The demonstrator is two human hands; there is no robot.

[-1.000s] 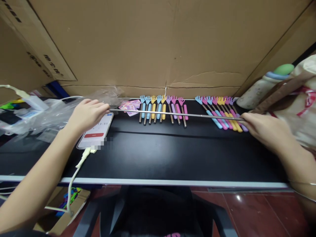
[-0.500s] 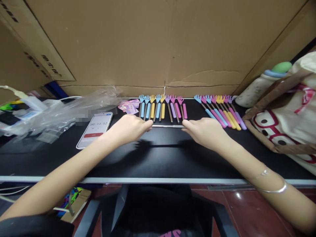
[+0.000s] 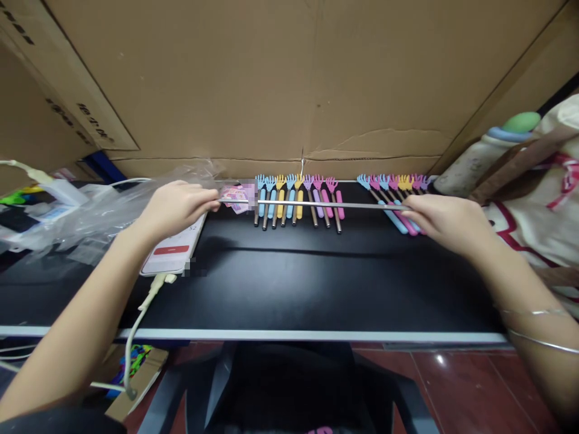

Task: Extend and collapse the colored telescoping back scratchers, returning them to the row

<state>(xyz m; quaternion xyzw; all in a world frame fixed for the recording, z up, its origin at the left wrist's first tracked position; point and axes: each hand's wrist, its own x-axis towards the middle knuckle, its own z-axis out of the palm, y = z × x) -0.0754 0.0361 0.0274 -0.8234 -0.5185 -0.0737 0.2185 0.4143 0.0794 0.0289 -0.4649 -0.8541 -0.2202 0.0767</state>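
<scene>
A thin telescopic metal rod (image 3: 316, 205) is stretched out level above the black desk (image 3: 289, 283). My left hand (image 3: 174, 206) pinches its left end, closed, over a phone (image 3: 174, 248). My right hand (image 3: 446, 220) grips the right end, closed, above the right-hand row of small back scratchers (image 3: 393, 193). A second row of back scratchers (image 3: 296, 202) with pastel claw heads lies behind the rod's middle.
A cardboard wall (image 3: 289, 84) stands at the back. Clear plastic bags (image 3: 104, 205) and a charger cable (image 3: 136, 325) lie at left. A cloth bag (image 3: 543, 199) and a bottle (image 3: 479, 160) stand at right. Pink cards (image 3: 237, 196) lie beside the left row.
The rod was pushed short with my hands close together at the desk's middle; my hands have now moved apart, drawing it out long again.
</scene>
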